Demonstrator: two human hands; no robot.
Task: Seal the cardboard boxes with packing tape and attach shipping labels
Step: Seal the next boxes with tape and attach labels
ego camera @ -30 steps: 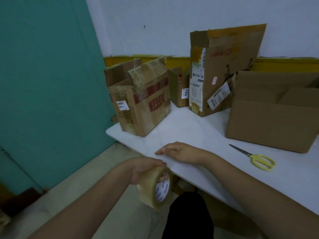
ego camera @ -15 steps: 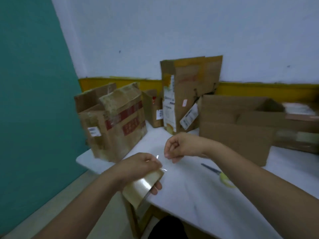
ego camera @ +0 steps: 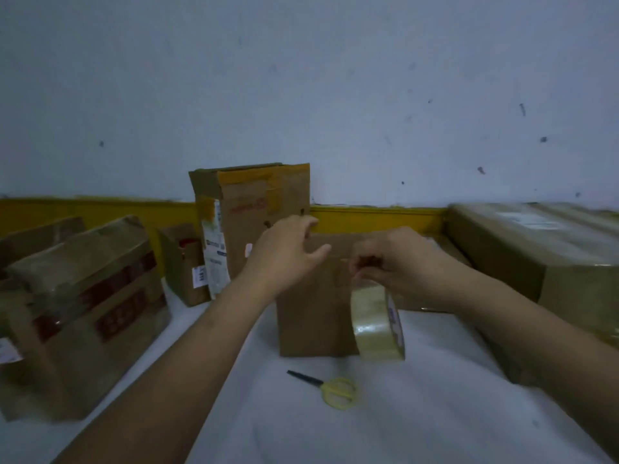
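Tape roll (ego camera: 376, 321) hangs from right hand (ego camera: 398, 259) before box (ego camera: 311, 316).

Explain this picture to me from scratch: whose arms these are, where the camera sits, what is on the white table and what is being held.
There is no machine here. The two bare arms belong to a person wearing a camera on the head, so the single view looks forward and down over their own hands.

The right hand pinches the free end of a roll of clear packing tape, which hangs below its fingers. The left hand holds nothing; its fingers reach to the top edge of a plain cardboard box standing in the middle of the white table.

Yellow-handled scissors lie on the table in front of that box. Other cardboard boxes stand around: one with red tape on the left, a tall one with labels behind, and a large one on the right.
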